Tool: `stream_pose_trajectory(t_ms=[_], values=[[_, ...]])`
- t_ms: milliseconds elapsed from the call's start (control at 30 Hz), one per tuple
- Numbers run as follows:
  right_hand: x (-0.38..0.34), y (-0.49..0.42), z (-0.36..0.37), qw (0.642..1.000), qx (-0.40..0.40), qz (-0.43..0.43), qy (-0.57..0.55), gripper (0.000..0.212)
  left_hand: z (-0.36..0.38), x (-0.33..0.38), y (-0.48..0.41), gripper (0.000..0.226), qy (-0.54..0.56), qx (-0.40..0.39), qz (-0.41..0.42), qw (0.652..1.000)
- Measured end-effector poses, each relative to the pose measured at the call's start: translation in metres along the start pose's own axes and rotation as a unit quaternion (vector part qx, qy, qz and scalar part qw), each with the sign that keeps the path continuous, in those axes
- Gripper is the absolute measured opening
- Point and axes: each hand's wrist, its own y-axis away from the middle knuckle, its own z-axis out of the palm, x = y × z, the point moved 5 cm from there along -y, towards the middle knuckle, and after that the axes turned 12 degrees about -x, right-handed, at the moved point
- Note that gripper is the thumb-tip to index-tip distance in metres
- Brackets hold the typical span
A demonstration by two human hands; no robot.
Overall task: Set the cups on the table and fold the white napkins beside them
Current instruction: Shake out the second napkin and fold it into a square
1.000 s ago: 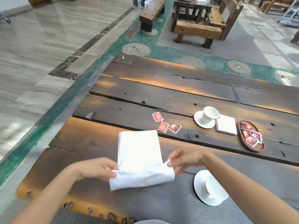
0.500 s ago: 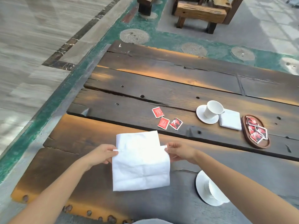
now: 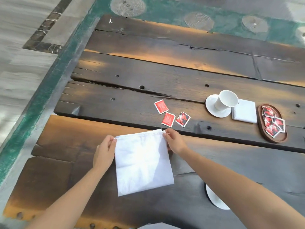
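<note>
Both my left hand (image 3: 104,152) and right hand (image 3: 175,141) pinch the white cloth napkin's (image 3: 143,162) top corners at frame centre; uneven release could skew its fold.

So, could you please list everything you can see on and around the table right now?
Table: one, dark weathered planks.
Napkin being folded: one, white, near edge, centre.
Folded napkin: one, white, right of the far saucer.
Cup: one, white, on the far saucer.
Near saucer: one, white, mostly hidden by the right forearm.
Loose sachets: three, red, mid-table.
Wooden tray: one, brown oval, far right, holding red sachets.
Left hand: grip on the napkin's far left corner.
Right hand: grip on its far right corner.
</note>
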Motion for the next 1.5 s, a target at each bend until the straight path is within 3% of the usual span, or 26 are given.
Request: stream_pose_trajectory(t_ms=[300, 633, 800, 867, 933, 1000, 1067, 1133, 1267, 1500], values=[[-0.002, -0.024, -0.002, 0.994, 0.052, 0.018, 0.09, 0.023, 0.013, -0.008, -0.018, 0.02, -0.027, 0.036, -0.047, 0.998], [0.002, -0.033, 0.001, 0.987, 0.066, 0.057, 0.135, 0.02, 0.017, -0.029, -0.028, 0.022, -0.053, 0.011, -0.079, 0.995], [-0.003, -0.022, -0.005, 0.98, 0.088, 0.027, 0.179, 0.01, 0.004, -0.028, -0.022, 0.023, -0.133, 0.002, -0.067, 0.989], [-0.013, -0.009, -0.005, 0.951, 0.095, -0.072, 0.284, 0.021, 0.0, -0.019, -0.014, 0.038, -0.193, 0.022, -0.002, 0.981], [-0.019, 0.006, 0.015, 0.892, 0.025, -0.173, 0.416, 0.046, 0.013, 0.002, 0.002, 0.054, -0.284, -0.011, 0.115, 0.952], [-0.008, 0.018, 0.052, 0.822, -0.112, -0.192, 0.524, 0.077, 0.041, 0.016, 0.024, 0.07, -0.381, -0.081, 0.212, 0.896], [0.012, 0.025, 0.08, 0.767, -0.198, -0.168, 0.586, 0.101, 0.065, 0.013, 0.038, 0.082, -0.432, -0.157, 0.22, 0.86], [0.025, 0.026, 0.086, 0.75, -0.206, -0.146, 0.611, 0.11, 0.076, -0.003, 0.038, 0.091, -0.442, -0.218, 0.187, 0.85], [0.036, 0.03, 0.075, 0.725, -0.194, -0.136, 0.647, 0.114, 0.076, -0.028, 0.039, 0.101, -0.464, -0.254, 0.159, 0.834], [0.055, 0.04, 0.041, 0.732, -0.2, -0.113, 0.642, 0.119, 0.06, -0.059, 0.045, 0.118, -0.477, -0.264, 0.125, 0.829]])
